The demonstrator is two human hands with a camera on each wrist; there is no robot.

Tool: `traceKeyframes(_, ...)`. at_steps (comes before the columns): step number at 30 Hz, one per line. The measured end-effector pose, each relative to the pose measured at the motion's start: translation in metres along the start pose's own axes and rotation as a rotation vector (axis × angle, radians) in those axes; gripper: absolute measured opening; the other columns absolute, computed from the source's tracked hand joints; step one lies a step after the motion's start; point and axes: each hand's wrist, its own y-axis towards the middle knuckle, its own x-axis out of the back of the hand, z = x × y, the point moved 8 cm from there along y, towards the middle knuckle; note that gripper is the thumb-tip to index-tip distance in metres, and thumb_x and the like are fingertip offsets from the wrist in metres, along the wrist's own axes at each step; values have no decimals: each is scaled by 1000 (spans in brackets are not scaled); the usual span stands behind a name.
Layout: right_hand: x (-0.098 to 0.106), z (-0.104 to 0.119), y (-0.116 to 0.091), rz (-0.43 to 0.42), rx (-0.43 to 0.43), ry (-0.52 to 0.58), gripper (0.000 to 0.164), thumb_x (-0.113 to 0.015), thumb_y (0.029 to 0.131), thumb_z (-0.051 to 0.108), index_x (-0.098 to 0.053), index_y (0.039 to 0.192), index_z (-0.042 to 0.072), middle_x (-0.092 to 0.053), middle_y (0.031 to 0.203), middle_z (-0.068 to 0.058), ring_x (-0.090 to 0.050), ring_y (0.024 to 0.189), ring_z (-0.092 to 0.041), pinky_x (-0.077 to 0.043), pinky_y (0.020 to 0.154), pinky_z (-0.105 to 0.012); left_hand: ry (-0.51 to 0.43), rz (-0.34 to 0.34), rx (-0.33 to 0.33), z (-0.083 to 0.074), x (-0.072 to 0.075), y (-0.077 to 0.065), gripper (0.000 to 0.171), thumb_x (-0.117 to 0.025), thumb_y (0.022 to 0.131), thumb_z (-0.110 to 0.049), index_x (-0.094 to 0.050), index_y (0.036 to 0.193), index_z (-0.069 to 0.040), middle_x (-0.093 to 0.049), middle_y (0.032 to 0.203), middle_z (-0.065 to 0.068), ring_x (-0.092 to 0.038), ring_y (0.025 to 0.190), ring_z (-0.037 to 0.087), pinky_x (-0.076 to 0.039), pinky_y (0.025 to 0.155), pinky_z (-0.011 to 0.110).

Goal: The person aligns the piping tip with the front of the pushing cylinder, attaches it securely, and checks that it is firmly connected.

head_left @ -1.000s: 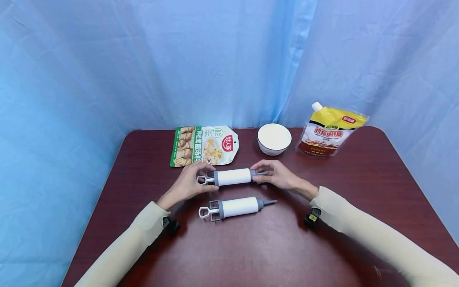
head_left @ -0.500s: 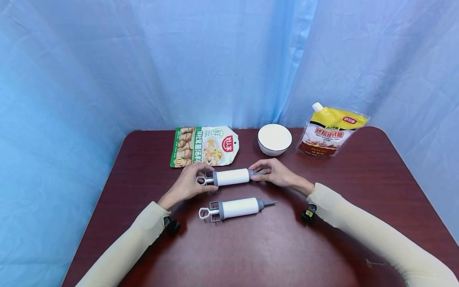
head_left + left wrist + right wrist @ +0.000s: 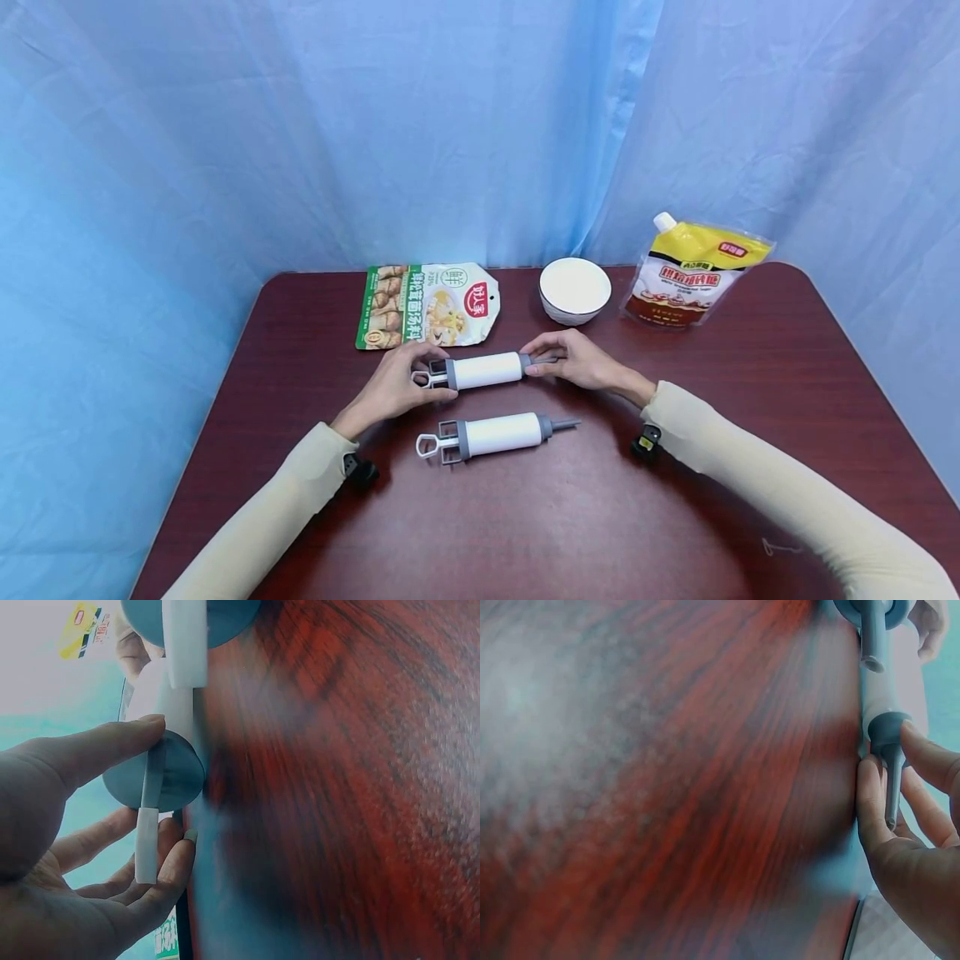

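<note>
Two icing syringes with white barrels and grey ends lie side by side on the table, nozzles to the right. My left hand (image 3: 390, 382) holds the farther icing syringe (image 3: 486, 371) by its grey handle end, with thumb and fingers on opposite sides. At the other end, my right hand (image 3: 579, 362) pinches the grey cap; in the right wrist view its thin nozzle (image 3: 893, 787) runs between thumb and fingers. A white pull handle (image 3: 146, 847) shows within the left hand's grasp in the left wrist view. The nearer icing syringe (image 3: 504, 435) lies untouched, closer to the body.
Behind the hands, a green and white food packet (image 3: 457, 308) lies flat. Next to it stands a bowl (image 3: 573, 318) with white contents, then a yellow-topped spouted pouch (image 3: 678, 283) upright at the right. A blue curtain (image 3: 450, 133) hangs behind the dark red table (image 3: 510, 533).
The right hand and forearm have shifted slightly left, and the farther icing syringe has slid a little left with them. The left hand stays nearly still.
</note>
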Motion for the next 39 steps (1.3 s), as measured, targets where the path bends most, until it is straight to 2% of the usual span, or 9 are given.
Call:
traceKeyframes(5, 0, -1, 0, 5, 1, -18, 34, -79, 93, 16, -71, 125, 6, -75, 117, -13, -73, 105, -17, -55, 88, -22, 18, -1, 2, -1, 0, -1, 56, -95, 76, -29, -71, 123, -13, -71, 125, 11, -72, 97, 24, -62, 87, 37)
traceKeyframes(10, 2, 0, -2, 15, 2, -8, 40, -80, 93, 16, -68, 129, 5, -72, 123, -16, -72, 116, -26, -58, 99, -31, 29, 0, -2, -1, 0, -1, 55, -94, 76, -30, -71, 124, -13, -72, 125, 11, -72, 98, 24, -61, 87, 39)
traceKeyframes(13, 5, 1, -4, 11, 4, -2, 42, -81, 91, 16, -67, 129, 4, -72, 123, -17, -71, 117, -29, -58, 101, -35, 37, -2, -9, -1, 2, -1, 56, -94, 76, -31, -71, 125, -14, -72, 125, 10, -71, 98, 24, -60, 87, 40)
traceKeyframes(22, 16, 7, -9, -44, 50, -83, 45, -85, 88, 20, -68, 126, 4, -75, 122, -16, -72, 112, -30, -61, 94, -40, 76, -32, -62, -5, 12, -1, 62, -94, 76, -32, -70, 130, -12, -69, 130, 11, -68, 111, 30, -55, 98, 49)
traceKeyframes(26, 22, 13, -14, -75, 74, -139, 47, -85, 88, 22, -68, 127, 2, -73, 125, -16, -72, 112, -30, -62, 93, -41, 82, -40, -47, -6, 18, -3, 65, -94, 76, -33, -69, 132, -13, -67, 134, 12, -65, 117, 32, -53, 101, 52)
traceKeyframes(30, 28, 20, -22, -125, 97, -219, 44, -82, 92, 28, -69, 128, 5, -73, 124, -11, -73, 111, -27, -61, 94, -42, 110, -55, -42, -8, 22, -6, 67, -92, 79, -37, -66, 136, -14, -64, 138, 12, -59, 129, 34, -47, 110, 55)
traceKeyframes(34, 32, 30, -33, -177, 154, -327, 43, -79, 94, 31, -69, 130, 8, -73, 125, -8, -73, 111, -25, -60, 95, -46, 162, -51, -94, -15, 22, -13, 73, -86, 85, -45, -58, 146, -15, -56, 148, 13, -49, 143, 34, -39, 119, 58)
traceKeyframes(39, 27, 45, -49, -187, 227, -488, 53, -76, 96, 38, -64, 138, 9, -68, 136, -7, -64, 127, -26, -52, 106, -51, 239, -40, -237, -33, 16, -24, 82, -78, 88, -57, -47, 157, -24, -38, 166, 7, -35, 155, 31, -33, 123, 60)
